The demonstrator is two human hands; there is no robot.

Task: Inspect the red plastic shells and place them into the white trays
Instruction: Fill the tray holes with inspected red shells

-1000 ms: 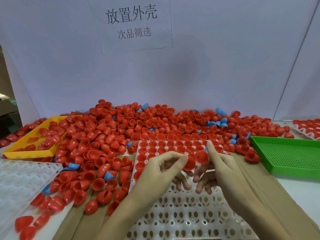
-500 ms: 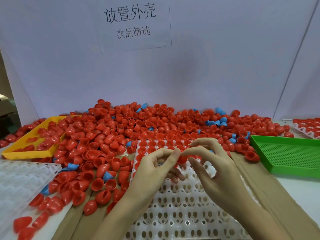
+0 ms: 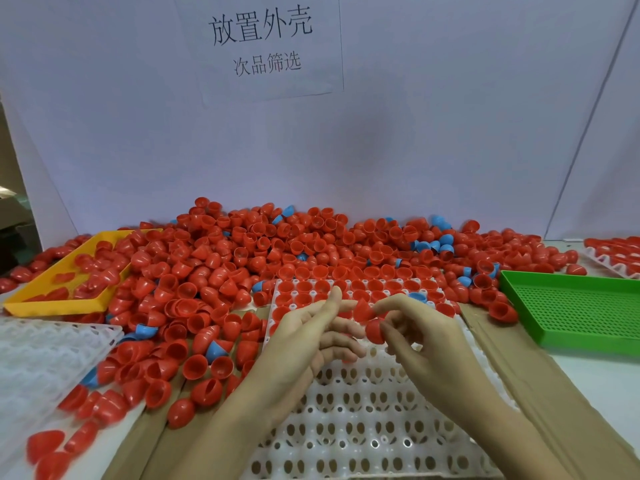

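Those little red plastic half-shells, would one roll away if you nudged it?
Probably: the red plastic shell pinched by the right hand has a rounded dome, so it likely rocks or rolls. It seems light, held by fingertips alone. Those in the white tray sit steady in pockets.

I am at a factory sorting station: a printed Chinese sign [image 3: 260, 43] on the white backboard, heaps of red shells [image 3: 242, 258], and white trays [image 3: 363, 427], yellow tray [image 3: 52, 303], green tray [image 3: 571, 306] on my surface.
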